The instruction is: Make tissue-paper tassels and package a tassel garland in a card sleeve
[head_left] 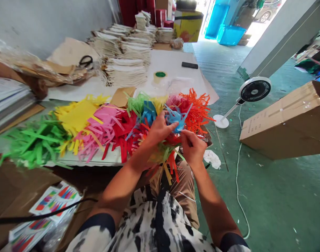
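My left hand (161, 127) is closed on a bunch of light blue fringed tissue paper (177, 117), thumb across its base. Just right of it, my right hand (193, 147) pinches with thumb and fingertips by the lower edge of that blue paper; what lies in the pinch is too small to make out. Around and under my hands are fringed strips in several colours, with an orange-red bunch (198, 108) behind. Leftward along the table edge lie red (124, 127), pink (104, 120), yellow (79, 113) and green (35, 141) fringed paper bunches.
Stacks of white folded paper (127, 71), black-handled scissors (85, 61), a green tape roll (160, 74) and a black phone-like slab (190, 65) are on the table. A white fan (255, 91) and a cardboard box (283, 120) stand right. Printed cards (55, 203) lie lower left.
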`<state>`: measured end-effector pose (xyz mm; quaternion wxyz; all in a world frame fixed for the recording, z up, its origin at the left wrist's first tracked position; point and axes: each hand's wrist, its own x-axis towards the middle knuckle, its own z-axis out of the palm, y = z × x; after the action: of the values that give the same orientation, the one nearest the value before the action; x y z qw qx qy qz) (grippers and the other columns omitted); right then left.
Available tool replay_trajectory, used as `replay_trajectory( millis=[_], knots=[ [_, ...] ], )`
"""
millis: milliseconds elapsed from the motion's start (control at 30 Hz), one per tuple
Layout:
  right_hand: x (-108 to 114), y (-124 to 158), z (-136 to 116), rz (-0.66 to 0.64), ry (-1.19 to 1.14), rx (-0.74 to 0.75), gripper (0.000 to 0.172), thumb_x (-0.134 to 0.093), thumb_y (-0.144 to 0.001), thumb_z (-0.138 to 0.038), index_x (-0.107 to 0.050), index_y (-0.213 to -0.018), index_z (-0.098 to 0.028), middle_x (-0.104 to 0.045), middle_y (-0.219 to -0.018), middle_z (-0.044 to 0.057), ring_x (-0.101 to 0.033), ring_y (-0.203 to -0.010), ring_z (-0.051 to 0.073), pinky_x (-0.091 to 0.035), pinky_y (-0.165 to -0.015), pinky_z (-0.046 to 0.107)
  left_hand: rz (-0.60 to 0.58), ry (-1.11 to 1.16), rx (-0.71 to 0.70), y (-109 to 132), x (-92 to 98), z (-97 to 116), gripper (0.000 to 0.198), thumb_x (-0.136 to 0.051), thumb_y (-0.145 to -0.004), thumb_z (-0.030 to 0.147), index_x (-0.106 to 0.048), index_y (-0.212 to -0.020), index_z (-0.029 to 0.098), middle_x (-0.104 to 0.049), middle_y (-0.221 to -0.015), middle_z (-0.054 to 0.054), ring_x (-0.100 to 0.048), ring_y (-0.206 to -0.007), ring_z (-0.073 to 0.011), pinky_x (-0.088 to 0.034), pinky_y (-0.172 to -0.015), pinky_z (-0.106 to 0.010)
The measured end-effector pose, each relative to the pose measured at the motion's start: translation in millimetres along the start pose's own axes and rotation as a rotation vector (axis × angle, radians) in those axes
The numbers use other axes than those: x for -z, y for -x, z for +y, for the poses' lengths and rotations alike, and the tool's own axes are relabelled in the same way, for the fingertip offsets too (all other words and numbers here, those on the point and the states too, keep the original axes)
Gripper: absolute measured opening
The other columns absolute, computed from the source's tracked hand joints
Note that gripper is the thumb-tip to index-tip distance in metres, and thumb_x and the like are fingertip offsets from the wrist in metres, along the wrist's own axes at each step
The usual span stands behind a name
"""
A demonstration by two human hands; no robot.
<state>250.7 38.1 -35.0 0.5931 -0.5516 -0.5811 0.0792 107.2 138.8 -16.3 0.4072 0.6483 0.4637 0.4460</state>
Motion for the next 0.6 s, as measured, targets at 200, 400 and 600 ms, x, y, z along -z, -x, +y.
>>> replay_trajectory(
  millis=[200,400,600],
  knots=[
    [-7,-11,-2,0.172,-0.328,-0.435,0.038,-0.071,-0.091,-0.054,-0.076,-0.092,-0.016,-0.07,-0.067,-0.001,-0.051,-0.053,0.011,-0.038,-0.052,0.024,0.16,-0.344,-0.409,23,8.1,47,0.038,-0.071,-0.091,0.019,-0.066,-0.128,0.024,-0.07,-0.126,-0.01,-0.069,-0.107,-0.0261,-0.056,-0.092,-0.038],
    [-10,-11,-5,0.199,-0.457,-0.453,0.036,-0.077,-0.088,-0.052,-0.077,-0.091,-0.016,-0.064,-0.064,-0.003,-0.051,-0.056,0.01,-0.039,-0.055,0.023,-0.313,0.085,-0.214,25,-8.0,40,0.023,-0.073,-0.093,0.028,-0.069,-0.115,0.021,-0.078,-0.094,-0.003,-0.067,-0.07,-0.0121,-0.05,-0.064,-0.024],
    [-5,-11,-2,0.149,-0.494,-0.488,0.035,-0.076,-0.088,-0.051,-0.079,-0.104,-0.019,-0.065,-0.065,-0.004,-0.053,-0.055,0.01,-0.039,-0.054,0.024,-0.413,0.265,-0.144,14,3.9,27,0.027,-0.077,-0.09,0.042,-0.068,-0.093,0.017,-0.072,-0.084,-0.002,-0.066,-0.074,-0.0129,-0.052,-0.069,-0.025]
  ],
)
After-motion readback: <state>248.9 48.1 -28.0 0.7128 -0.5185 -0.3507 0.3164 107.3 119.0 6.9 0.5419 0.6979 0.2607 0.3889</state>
